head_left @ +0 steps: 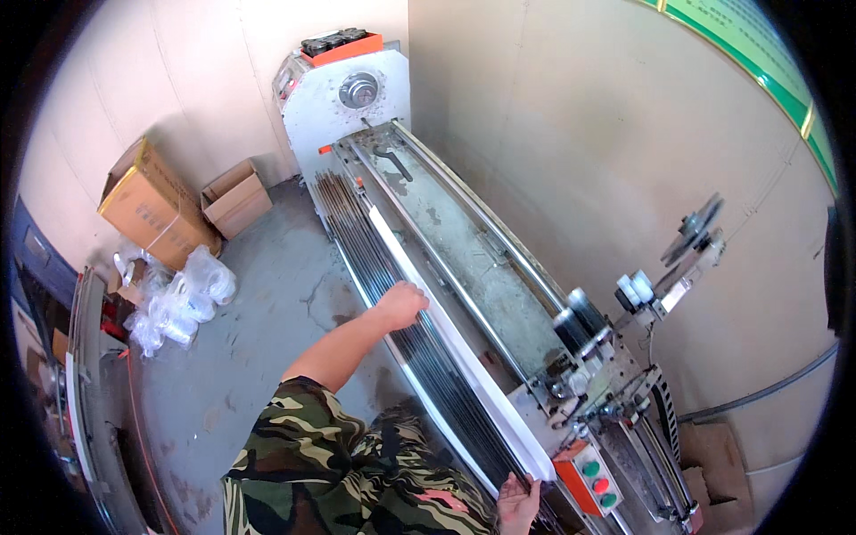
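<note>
Many long, thin dark rods (446, 373) lie side by side in a white trough (385, 234) along the near side of a long machine. Midway along them, my left hand (401, 305) is closed, knuckles up, with its fingers down on the rods beside the trough's white inner wall. How many rods it grips is hidden. At the near end, my right hand (518, 501) has its palm turned up and its fingers curled around the rod ends. The rods' far ends look brownish.
Beyond the trough run the machine's steel rails (481, 232), with a black wrench (392, 163) on its bed. A button box (596, 477) and a carriage (580, 366) stand at the right. Cardboard boxes (160, 205) and clear plastic bags (183, 299) sit on the floor at left.
</note>
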Tool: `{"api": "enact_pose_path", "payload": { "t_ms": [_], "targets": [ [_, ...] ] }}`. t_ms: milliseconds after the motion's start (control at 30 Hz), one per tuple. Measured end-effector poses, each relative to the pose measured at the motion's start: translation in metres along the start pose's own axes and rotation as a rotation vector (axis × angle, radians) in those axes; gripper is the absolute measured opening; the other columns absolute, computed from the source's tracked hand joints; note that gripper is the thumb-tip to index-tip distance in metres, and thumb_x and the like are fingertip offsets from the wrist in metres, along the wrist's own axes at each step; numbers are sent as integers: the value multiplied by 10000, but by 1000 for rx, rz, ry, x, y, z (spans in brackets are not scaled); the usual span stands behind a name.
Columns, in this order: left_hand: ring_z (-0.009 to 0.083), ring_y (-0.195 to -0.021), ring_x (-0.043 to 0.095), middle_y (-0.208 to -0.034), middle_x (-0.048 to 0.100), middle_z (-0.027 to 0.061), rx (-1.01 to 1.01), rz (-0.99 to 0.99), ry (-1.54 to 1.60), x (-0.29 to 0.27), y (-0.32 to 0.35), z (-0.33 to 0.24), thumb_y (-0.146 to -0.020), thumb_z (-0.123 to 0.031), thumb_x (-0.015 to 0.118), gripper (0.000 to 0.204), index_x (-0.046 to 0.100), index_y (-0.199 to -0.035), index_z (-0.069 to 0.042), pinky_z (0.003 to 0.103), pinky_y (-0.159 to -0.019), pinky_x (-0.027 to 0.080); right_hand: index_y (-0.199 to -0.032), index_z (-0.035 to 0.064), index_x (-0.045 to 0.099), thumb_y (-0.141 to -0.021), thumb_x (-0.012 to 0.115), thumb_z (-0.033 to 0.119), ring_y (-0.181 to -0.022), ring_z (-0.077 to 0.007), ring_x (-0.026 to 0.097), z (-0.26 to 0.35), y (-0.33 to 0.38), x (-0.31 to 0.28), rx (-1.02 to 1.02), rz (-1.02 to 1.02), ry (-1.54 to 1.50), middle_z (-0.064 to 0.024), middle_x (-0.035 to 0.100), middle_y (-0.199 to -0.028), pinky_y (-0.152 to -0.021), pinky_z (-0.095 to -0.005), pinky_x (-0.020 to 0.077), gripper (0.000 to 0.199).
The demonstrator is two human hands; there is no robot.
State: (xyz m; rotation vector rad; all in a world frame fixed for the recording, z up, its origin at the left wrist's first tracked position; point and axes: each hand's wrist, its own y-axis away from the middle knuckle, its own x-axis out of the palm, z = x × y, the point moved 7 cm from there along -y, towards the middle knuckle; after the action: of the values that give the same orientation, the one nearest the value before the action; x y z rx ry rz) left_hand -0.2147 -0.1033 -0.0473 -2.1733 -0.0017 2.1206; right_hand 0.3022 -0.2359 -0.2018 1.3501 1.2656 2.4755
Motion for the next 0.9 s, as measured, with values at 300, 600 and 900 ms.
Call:
{"api": "enact_pose_path", "payload": {
  "t_ms": [300, 600, 900],
  "targets": [
    [230, -981, 597, -997, 617, 38, 378, -10, 111, 33, 14, 51, -871, -311, 635, 266, 636, -1049, -113, 387, -860, 486, -1239, 59, 585, -1010, 514, 442, -976, -306, 630, -11, -3, 65, -210, -233, 203, -155, 662, -1071, -850, -430, 536, 452],
    [260, -785, 643, -775, 619, 44, 520, 151, 319, -39, -3, 10, -862, -338, 656, 242, 589, -775, -121, 425, -673, 514, -1060, -16, 642, -996, 556, 423, -773, -293, 712, -26, 81, 187, 30, -211, 489, -200, 721, -911, -688, -404, 605, 452],
    [249, -678, 629, -683, 602, 14, 552, -144, 351, -111, -57, -39, -725, -225, 761, 118, 691, -782, -148, 376, -618, 514, -1114, 66, 689, -804, 770, 402, -930, -359, 677, 31, 38, 376, -863, -102, 2090, -152, 720, -985, -836, -459, 515, 464]
  ]
}}
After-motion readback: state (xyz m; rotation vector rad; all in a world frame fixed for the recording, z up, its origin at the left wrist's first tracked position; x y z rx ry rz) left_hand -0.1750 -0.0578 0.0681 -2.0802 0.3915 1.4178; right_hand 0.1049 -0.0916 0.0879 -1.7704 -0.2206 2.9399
